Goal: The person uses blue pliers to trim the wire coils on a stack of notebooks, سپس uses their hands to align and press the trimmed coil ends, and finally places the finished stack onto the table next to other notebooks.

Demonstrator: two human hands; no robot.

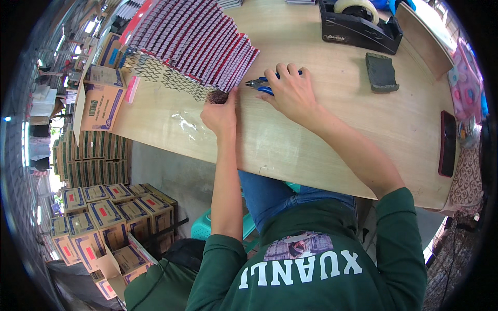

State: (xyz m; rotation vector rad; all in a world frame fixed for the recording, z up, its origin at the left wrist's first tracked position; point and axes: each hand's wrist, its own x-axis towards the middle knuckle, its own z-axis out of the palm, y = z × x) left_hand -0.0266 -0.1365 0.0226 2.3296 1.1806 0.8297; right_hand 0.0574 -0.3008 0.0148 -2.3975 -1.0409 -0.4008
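A long fanned row of red and grey notebooks (197,36) lies across the far left of the wooden table (321,140), with wire spiral binding (171,80) along its near edge. My left hand (220,114) pinches the end of the wire coil at the row's near corner. My right hand (293,90) rests on the table to the right, closed around blue-handled pliers (259,84) whose tip points left toward the notebooks.
A black tape dispenser (360,26) stands at the back, a dark grey block (381,72) beside it. A dark phone (447,142) lies at the right edge. A clear plastic scrap (189,127) is near the front. Several stacked cardboard boxes (109,217) fill the floor at left.
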